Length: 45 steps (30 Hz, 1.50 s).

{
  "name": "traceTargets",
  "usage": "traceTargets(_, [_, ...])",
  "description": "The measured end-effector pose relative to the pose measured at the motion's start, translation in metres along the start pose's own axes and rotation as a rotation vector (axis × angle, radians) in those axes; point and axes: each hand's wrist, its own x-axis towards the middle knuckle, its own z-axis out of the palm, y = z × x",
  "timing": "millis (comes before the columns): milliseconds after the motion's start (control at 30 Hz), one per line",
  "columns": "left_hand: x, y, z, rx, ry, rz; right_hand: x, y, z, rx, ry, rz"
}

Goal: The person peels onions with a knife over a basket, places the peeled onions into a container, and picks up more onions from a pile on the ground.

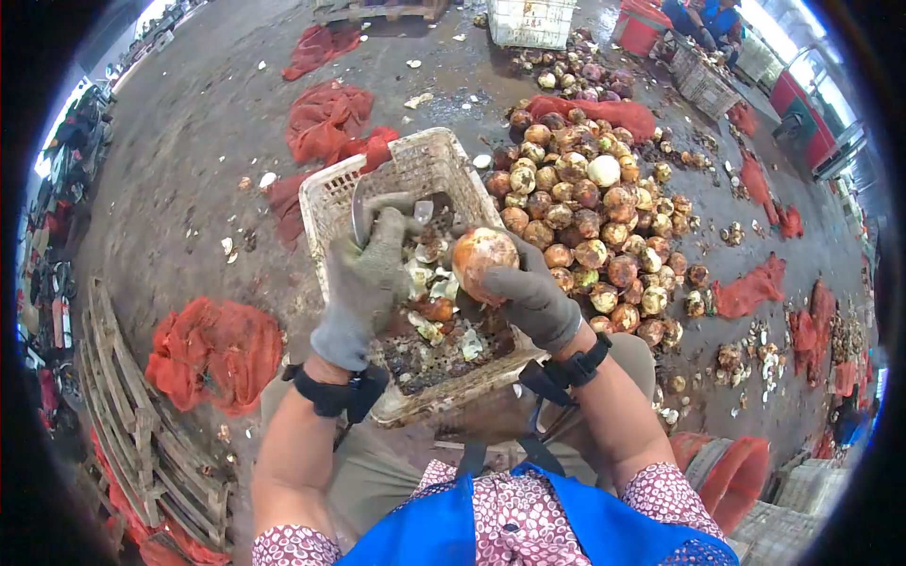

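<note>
My gloved right hand [538, 300] grips a brown-skinned onion [484, 265] above the right side of a dirty white plastic crate [453, 407]. My gloved left hand [370, 278], over the crate's left side, is closed on a curved knife [359, 213], whose blade shows beyond the fingers. The onion and the knife are apart. Inside the crate lie onion peelings [469, 343] and dark scraps. A large heap of onions [587, 224] lies on the ground just right of the crate.
Red net bags [217, 354] lie on the floor at left and behind the crate. Wooden pallets [142, 415] stand at lower left, a red tub [736, 476] at lower right. Another white crate [531, 23] stands at the back; a person in blue [722, 21] is at far right.
</note>
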Motion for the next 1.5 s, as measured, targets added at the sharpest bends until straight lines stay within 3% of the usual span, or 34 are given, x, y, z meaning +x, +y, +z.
traceTargets(67, [0.003,-0.006,-0.003,0.130,-0.017,0.071,-0.001,-0.007,-0.006,-0.041,0.014,-0.047])
traceTargets(133, [-0.008,-0.023,-0.001,0.463,-0.255,0.256,-0.005,-0.012,-0.008,-0.252,0.106,-0.094])
traceTargets(167, [-0.011,-0.028,0.001,0.570,-0.289,0.456,-0.007,-0.013,-0.009,-0.265,0.116,-0.100])
traceTargets(267, [-0.019,-0.025,0.004,0.772,-0.373,0.489,-0.008,-0.015,-0.012,-0.414,0.102,-0.146])
traceTargets(500, [-0.019,-0.026,0.003,0.813,-0.432,0.355,-0.006,-0.009,-0.020,-0.674,-0.009,-0.318])
traceTargets(900, [-0.024,-0.021,0.001,0.889,-0.504,0.163,-0.004,-0.015,-0.014,-1.000,-0.007,-0.563])
traceTargets(1033, [-0.028,-0.028,0.002,0.800,-0.454,0.218,-0.004,-0.012,-0.013,-1.007,-0.010,-0.590])
traceTargets(1133, [-0.026,-0.025,0.001,0.849,-0.486,0.149,-0.002,-0.008,-0.010,-0.959,-0.003,-0.632])
traceTargets(1200, [-0.027,-0.035,-0.001,0.905,-0.490,0.263,-0.002,-0.004,-0.009,-1.084,0.093,-0.723])
traceTargets(1233, [-0.030,-0.035,0.000,0.887,-0.469,0.226,-0.001,-0.003,-0.007,-1.122,0.130,-0.810])
traceTargets(1333, [-0.031,-0.043,0.001,0.764,-0.415,0.293,-0.005,0.001,-0.003,-1.126,0.160,-0.793])
traceTargets(1367, [-0.031,-0.041,0.004,0.887,-0.400,0.223,-0.003,0.002,-0.005,-1.124,0.154,-0.802])
traceTargets(1433, [-0.029,-0.034,0.006,0.941,-0.420,0.187,-0.006,0.004,-0.008,-0.959,0.079,-0.661])
traceTargets(1500, [-0.029,-0.036,0.005,0.871,-0.461,0.175,-0.015,0.007,-0.005,-0.540,0.069,-0.278])
